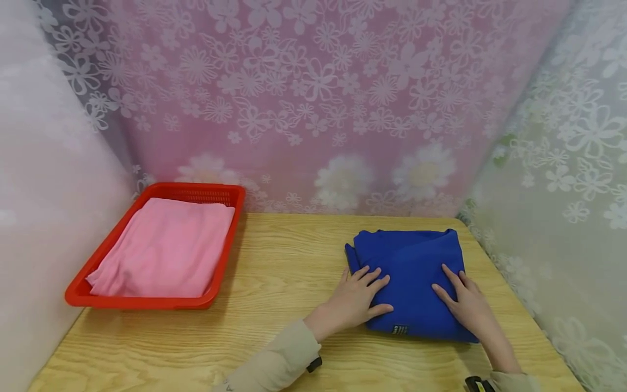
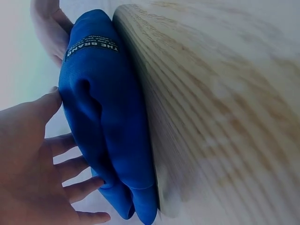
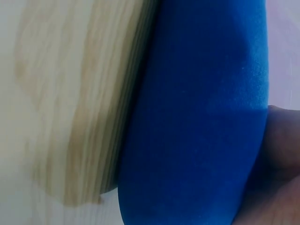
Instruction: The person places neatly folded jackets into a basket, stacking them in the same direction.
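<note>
A folded blue garment [image 1: 411, 288] lies on the right part of the table, a small dark label [image 1: 400, 329] on its near edge. Across its left side my left hand [image 1: 360, 299] rests with fingers spread. My right hand [image 1: 465, 305] touches its right side, fingers extended over the top. In the left wrist view the layered folds of the blue garment [image 2: 108, 112] show from the side, beside the fingers of the left hand [image 2: 42, 164]. The right wrist view has the thick rounded side of the blue garment [image 3: 197, 112] and part of the right hand [image 3: 276, 178].
On the left of the table [image 1: 289, 250] stands a red plastic basket [image 1: 215, 288] with a folded pink cloth [image 1: 166, 245] in it. Flowered curtains [image 1: 313, 109] hang behind and along both sides. A black wrist strap [image 1: 477, 384] shows at the right sleeve.
</note>
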{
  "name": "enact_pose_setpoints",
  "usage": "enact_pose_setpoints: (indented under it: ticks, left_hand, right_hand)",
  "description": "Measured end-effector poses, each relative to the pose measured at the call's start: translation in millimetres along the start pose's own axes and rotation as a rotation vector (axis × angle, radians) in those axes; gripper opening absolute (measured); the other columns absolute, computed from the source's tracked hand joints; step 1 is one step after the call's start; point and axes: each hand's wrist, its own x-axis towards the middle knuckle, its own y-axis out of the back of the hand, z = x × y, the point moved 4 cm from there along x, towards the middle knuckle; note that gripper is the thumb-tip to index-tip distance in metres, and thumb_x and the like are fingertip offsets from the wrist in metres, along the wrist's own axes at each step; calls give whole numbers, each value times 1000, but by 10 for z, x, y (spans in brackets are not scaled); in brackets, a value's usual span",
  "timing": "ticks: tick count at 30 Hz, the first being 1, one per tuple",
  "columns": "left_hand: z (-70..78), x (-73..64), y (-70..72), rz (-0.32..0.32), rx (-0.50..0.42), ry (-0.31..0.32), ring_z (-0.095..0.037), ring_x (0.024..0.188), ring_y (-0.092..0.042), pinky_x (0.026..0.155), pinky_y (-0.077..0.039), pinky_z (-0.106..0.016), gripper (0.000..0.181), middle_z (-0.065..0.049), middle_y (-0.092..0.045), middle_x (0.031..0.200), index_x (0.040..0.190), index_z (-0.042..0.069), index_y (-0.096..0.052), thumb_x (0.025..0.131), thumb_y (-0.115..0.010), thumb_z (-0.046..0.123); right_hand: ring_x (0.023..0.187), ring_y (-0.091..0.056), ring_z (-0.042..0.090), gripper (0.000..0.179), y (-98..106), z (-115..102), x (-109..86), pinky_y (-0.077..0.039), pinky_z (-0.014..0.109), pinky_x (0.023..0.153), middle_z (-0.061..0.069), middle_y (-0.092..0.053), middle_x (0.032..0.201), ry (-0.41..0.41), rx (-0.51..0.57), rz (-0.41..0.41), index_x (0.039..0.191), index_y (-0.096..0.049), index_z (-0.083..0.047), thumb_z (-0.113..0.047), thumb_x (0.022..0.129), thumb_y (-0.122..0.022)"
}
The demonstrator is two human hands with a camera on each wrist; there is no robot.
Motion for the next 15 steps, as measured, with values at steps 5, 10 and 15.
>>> enact_pose_setpoints:
  ticks: [5, 10, 15]
  left_hand:
    - [-91, -111, 55, 4, -22, 17, -26, 152, -28, 118, -27, -60, 68, 0, -33, 164, 159, 27, -36, 102, -40, 63]
    - [-167, -203, 98, 8, -36, 41, -27, 152, -29, 119, -26, -60, 69, -1, -34, 163, 158, 25, -37, 101, -41, 63]
    - [-211, -238, 147, 38, -17, 66, -30, 150, -33, 117, -29, -60, 67, -3, -40, 160, 156, 23, -43, 102, -42, 62]
  right_hand:
    - [133, -24, 69, 76, -60, -143, 42, -28, 79, 102, 51, -20, 148, 9, 10, -3, 156, -28, 6, -48, 106, -49]
    - [135, -22, 69, 75, -128, -281, 46, -26, 79, 104, 51, -18, 149, 4, 30, -6, 156, -26, 6, -45, 107, -49]
    - [135, -21, 69, 73, -185, -382, 43, -25, 78, 105, 50, -17, 150, 8, 39, 7, 156, -27, 6, -42, 107, -49]
